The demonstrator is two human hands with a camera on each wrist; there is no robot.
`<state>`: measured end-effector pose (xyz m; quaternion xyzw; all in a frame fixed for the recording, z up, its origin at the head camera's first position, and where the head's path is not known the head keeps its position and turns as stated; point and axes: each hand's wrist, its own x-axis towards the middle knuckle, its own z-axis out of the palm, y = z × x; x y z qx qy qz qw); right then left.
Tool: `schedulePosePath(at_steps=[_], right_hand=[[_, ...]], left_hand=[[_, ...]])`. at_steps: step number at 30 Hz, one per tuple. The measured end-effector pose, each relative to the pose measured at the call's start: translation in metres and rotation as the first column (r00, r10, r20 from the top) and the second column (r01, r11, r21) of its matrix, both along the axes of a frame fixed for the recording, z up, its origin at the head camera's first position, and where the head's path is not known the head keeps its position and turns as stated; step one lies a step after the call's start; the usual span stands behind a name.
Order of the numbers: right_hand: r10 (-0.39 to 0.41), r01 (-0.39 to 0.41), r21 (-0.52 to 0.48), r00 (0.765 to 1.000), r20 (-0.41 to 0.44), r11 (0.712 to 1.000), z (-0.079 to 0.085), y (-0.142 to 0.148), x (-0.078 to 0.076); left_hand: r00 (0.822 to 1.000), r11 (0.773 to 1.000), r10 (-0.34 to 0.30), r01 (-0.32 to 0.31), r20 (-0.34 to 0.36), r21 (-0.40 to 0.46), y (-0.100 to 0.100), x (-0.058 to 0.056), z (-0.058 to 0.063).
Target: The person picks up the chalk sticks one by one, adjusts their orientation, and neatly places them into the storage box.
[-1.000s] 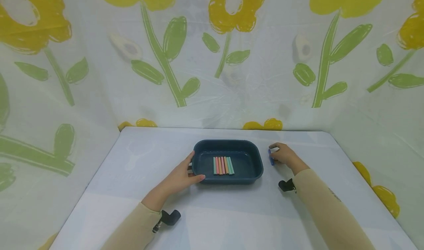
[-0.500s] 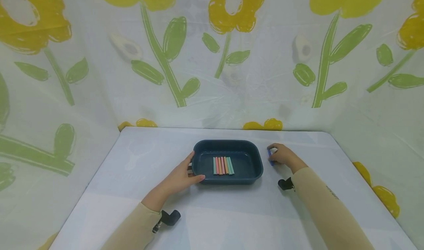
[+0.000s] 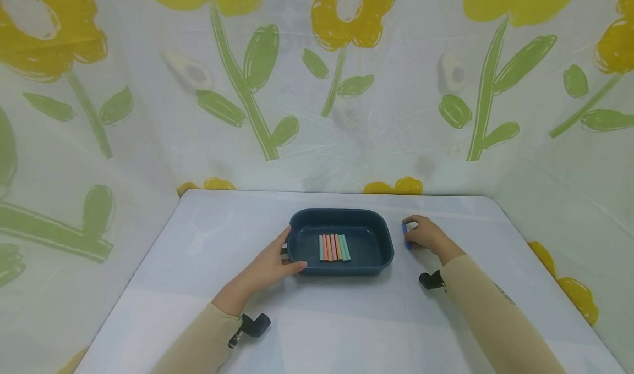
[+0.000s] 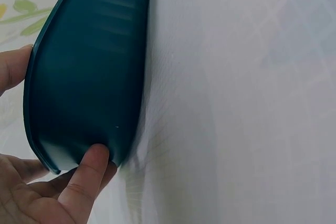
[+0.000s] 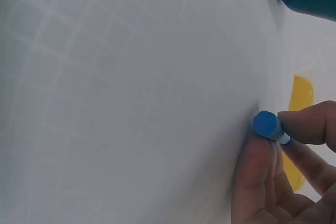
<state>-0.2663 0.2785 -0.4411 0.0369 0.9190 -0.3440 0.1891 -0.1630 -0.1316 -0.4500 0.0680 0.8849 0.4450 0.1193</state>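
A dark teal rectangular dish (image 3: pixel 342 271) sits on the table. My left hand (image 3: pixel 264 268) grips its left end, thumb at the near corner and fingertips at the far side; in the left wrist view fingers (image 4: pixel 90 174) press the outer wall. Inside the dish, several pastel chalk sticks (image 3: pixel 334 248) lie side by side in a row, pink, orange and green. Just right of the dish, my right hand (image 3: pixel 428 234) pinches a slim blue stick (image 5: pixel 265 124) between thumb and fingers, close over the table. Its six-sided end faces the right wrist camera; most of its length is hidden.
The white table (image 3: pixel 337 319) ends at a back edge against a curtain (image 3: pixel 396 132) printed with yellow flowers and green leaves. Side curtains flank the table left and right. A small black camera (image 3: pixel 432 280) is strapped at each wrist.
My right hand shifted slightly left and then back right, still pinching the blue stick. The left hand, the dish and the chalk have stayed in place.
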Motion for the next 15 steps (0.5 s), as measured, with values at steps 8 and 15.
schedulePosePath(at_steps=[8, 15], right_hand=[[-0.02, 0.02, -0.083, 1.0, -0.005, 0.996, 0.012, 0.0, 0.012], [-0.034, 0.034, -0.151, 0.999, 0.007, 0.988, 0.018, 0.0, 0.017]], left_hand=[[1.0, 1.0, 0.002, -0.002, -0.001, 0.008, 0.0, 0.0, 0.0], [1.0, 1.0, 0.009, -0.009, 0.001, 0.011, 0.001, -0.001, 0.0]])
